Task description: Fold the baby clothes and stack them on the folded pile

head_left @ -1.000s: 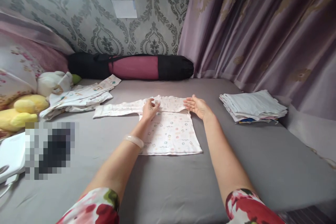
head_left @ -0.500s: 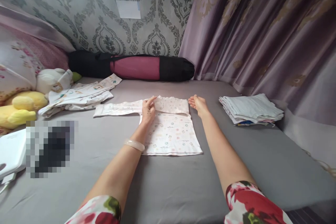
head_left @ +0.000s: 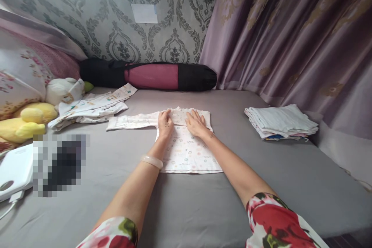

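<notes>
A small white printed baby shirt [head_left: 188,151] lies flat on the grey bed sheet [head_left: 203,209]. One long sleeve stretches out to the left; the right sleeve is folded in over the chest. My left hand [head_left: 165,123] rests flat on the shirt's left shoulder, fingers stretched out. My right hand [head_left: 197,123] lies palm down on the folded-in sleeve near the collar, fingers spread. Neither hand grips anything. A pale bangle sits on my left wrist.
A stack of folded clothes [head_left: 280,122] sits at the right. Unfolded printed garments [head_left: 93,106] lie at the left beside yellow and white plush toys [head_left: 27,118]. A black and pink roll bag [head_left: 151,76] lies along the wall. Curtains hang at right. A white device [head_left: 14,170] is at left.
My right hand moved left from the shirt's right edge onto the shirt and now lies flat on the folded sleeve. My left hand flattened and stayed on the left shoulder.
</notes>
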A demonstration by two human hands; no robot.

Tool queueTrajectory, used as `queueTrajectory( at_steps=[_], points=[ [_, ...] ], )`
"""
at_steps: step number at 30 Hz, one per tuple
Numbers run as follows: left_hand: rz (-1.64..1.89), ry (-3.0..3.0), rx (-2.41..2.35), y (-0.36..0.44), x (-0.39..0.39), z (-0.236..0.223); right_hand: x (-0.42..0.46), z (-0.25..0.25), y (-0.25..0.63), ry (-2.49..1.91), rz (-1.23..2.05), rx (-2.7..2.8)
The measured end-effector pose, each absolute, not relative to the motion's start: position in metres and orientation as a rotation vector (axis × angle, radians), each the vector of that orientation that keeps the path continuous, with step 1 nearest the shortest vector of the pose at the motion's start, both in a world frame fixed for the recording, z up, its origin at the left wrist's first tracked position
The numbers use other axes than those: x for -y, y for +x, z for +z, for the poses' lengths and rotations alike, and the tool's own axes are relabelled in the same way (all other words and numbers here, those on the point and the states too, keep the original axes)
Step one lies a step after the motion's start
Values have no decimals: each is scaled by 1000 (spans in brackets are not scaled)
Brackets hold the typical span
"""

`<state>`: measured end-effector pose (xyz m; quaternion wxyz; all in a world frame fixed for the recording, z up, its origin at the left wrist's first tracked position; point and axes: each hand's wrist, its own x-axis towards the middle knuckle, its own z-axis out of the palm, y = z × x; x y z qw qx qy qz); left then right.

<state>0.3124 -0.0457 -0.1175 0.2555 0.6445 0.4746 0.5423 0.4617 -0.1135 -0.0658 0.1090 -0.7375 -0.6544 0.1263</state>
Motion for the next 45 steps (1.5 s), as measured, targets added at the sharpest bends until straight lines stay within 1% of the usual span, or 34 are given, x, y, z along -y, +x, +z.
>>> queueTrajectory(
  at_steps=[4, 9, 16, 21, 28, 34, 40, 45],
  points=[
    [1375, 1828, -1417, 313, 47, -114, 114, -62, 442, -2137, 428, 2022],
    [1281, 1881, -1538, 314, 49, -112, 111, -65, 431, -2104, 401, 2087],
    [1149, 1976, -1705, 315, 56, -111, 113, -77, 432, -2061, 412, 2116],
    [1047, 2042, -1774, 314, 59, -110, 117, -80, 440, -2120, 402, 2057],
    [1005, 2021, -1788, 315, 58, -108, 121, -81, 465, -2296, 368, 1883],
    [1042, 1977, -1780, 316, 57, -108, 119, -82, 487, -2423, 326, 1790],
    [994, 2019, -1800, 315, 58, -106, 121, -85, 500, -2447, 301, 1725],
    [1049, 2000, -1790, 317, 60, -105, 122, -84, 507, -2391, 302, 1726]
  ],
)
